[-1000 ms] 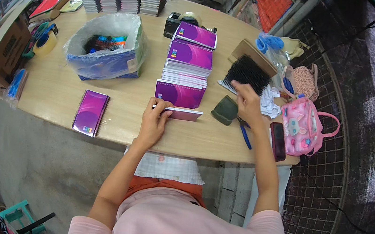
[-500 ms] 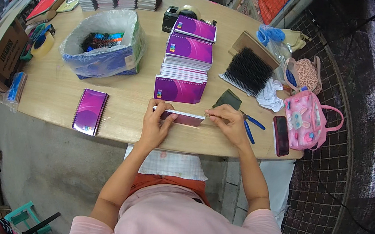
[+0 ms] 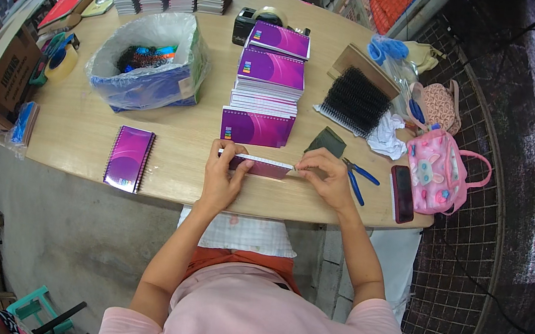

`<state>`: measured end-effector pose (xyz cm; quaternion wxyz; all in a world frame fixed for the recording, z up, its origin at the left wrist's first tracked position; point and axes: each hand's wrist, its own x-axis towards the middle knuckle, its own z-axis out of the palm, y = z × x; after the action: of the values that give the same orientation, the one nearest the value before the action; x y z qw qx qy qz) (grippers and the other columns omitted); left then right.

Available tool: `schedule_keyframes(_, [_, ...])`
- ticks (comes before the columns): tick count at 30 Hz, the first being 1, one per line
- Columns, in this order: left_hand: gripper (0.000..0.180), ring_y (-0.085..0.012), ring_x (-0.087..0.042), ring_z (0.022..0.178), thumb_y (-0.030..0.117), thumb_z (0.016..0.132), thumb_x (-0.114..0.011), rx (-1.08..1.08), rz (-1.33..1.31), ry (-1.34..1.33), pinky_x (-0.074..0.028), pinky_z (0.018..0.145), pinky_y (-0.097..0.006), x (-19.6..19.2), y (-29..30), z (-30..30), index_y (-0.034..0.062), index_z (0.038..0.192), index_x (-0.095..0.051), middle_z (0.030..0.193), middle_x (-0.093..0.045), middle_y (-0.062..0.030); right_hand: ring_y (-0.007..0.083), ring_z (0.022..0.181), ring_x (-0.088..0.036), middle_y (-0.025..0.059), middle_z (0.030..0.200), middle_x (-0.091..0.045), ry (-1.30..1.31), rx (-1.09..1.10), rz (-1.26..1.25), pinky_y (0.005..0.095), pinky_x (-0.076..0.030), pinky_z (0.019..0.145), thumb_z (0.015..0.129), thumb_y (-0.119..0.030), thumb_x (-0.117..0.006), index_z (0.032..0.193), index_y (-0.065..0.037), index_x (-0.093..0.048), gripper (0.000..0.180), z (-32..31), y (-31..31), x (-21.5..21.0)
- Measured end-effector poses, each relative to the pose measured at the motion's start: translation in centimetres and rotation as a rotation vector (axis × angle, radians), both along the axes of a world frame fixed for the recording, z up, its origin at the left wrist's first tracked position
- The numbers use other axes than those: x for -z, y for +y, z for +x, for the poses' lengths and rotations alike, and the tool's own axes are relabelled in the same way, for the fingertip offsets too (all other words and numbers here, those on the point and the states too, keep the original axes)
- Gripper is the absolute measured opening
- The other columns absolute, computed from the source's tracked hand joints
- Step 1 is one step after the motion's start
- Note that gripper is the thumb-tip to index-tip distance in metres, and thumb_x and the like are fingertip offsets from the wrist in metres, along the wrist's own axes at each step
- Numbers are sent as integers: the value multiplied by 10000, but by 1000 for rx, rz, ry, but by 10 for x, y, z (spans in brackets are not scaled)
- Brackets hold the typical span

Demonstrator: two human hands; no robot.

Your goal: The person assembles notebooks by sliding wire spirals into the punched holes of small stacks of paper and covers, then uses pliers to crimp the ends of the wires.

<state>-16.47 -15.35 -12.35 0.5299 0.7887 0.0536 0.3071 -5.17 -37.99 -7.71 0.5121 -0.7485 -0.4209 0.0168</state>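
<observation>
We see the left hand (image 3: 220, 176) pressing down on a purple notebook (image 3: 259, 164) at the table's (image 3: 178, 175) near edge, while the right hand (image 3: 323, 176) pinches its right end. Behind it stand 3 stacks of notebooks (image 3: 265, 92); blue pliers (image 3: 355, 176) lie just right.

On the wooden desk (image 3: 182, 149), a plastic-lined blue box of coloured bits (image 3: 150, 60) sits toward the left end. A lone purple spiral notebook (image 3: 129, 157) lies near the front edge. Black binding combs (image 3: 356, 101), blue-handled pliers (image 3: 355, 176), a dark phone (image 3: 402, 193) and a pink bag (image 3: 441, 171) crowd the right end.
</observation>
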Motion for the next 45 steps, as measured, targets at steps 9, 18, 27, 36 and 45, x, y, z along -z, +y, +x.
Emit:
schedule_keyframes(9, [166, -294, -595, 884, 61, 874, -735, 17, 1, 26, -499, 773, -387, -3, 2, 0, -10, 978, -627, 1000, -541, -148, 213, 922, -667, 98, 968, -687, -51, 59, -21, 310, -516, 819, 783, 67, -734, 930, -16, -733, 168, 0, 4, 1])
schedule_keyframes(18, [177, -241, -594, 862, 64, 881, -722, -20, 36, -4, -492, 771, -347, 2, 0, 2, -7, 992, -603, 980, -528, -114, 239, 912, -682, 101, 931, -714, -163, 27, -19, 345, -512, 834, 775, 47, -743, 928, -34, -735, 173, 0, 5, -2])
schedule_keyframes(27, [172, -243, -579, 885, 63, 883, -715, -24, 28, -10, -486, 779, -342, 1, 1, 3, -6, 981, -591, 985, -521, -113, 241, 871, -678, 94, 935, -707, -79, -5, -85, 351, -501, 802, 777, -12, -770, 976, -41, -711, 209, -2, 6, -7])
schedule_keyframes(36, [407, -265, -542, 943, 147, 751, -866, -61, -6, -11, -478, 819, -382, 1, -6, 3, -8, 989, -574, 1056, -460, -131, 235, 811, -656, 88, 880, -666, -153, -21, -143, 347, -488, 757, 794, -79, -787, 948, -50, -690, 185, -6, 11, -17])
schedule_keyframes(45, [394, -273, -533, 955, 157, 750, -870, -106, 88, -82, -479, 813, -380, 4, -7, 3, -13, 977, -596, 1071, -464, -141, 241, 797, -639, 77, 884, -636, -93, -8, -195, 353, -469, 747, 826, -129, -773, 945, -51, -663, 180, -9, 10, -8])
